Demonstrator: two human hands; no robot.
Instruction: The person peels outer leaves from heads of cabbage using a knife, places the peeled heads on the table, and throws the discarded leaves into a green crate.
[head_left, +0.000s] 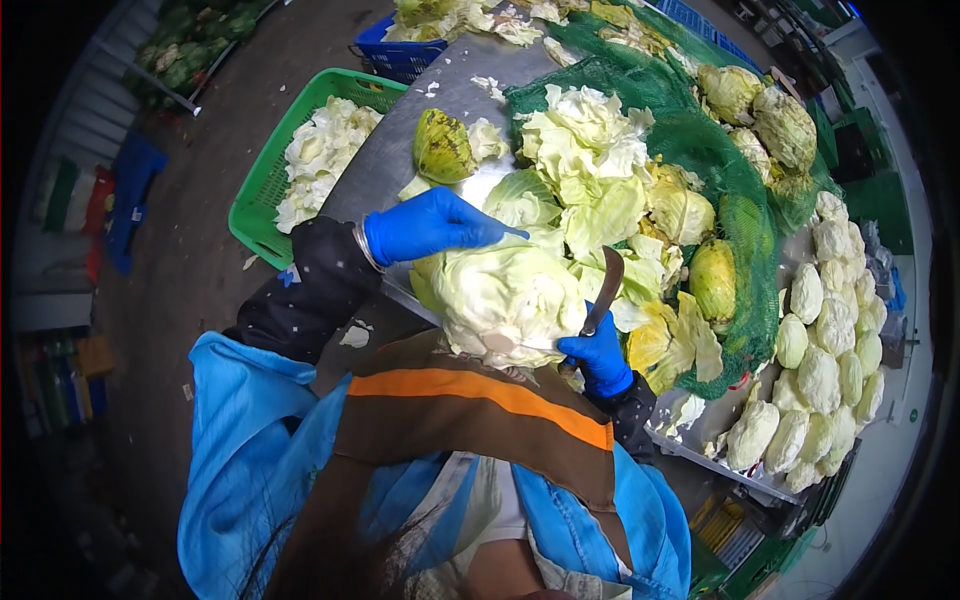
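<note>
A pale green cabbage (510, 300) is held at the table's near edge, its cut stem end facing me. Along its upper left edge lies my left hand (431, 229) in a blue glove, fingers together and pinching at an outer leaf; the fingertips are partly hidden. My right hand (600, 356), also gloved, grips a knife (606, 289) with a curved, dark blade pointing up, beside the cabbage's right side. Loose cabbage leaves (592, 157) are heaped just beyond. A yellowed, dark-spotted cabbage piece (442, 146) rests on the metal table (465, 75).
Left of the table stands a green crate (251, 202) of leaves, with a blue crate (401, 56) farther back. Green mesh netting (679, 135) spreads across the table around several untrimmed cabbages (784, 127). Trimmed pale cabbages (817, 379) are stacked at the right end.
</note>
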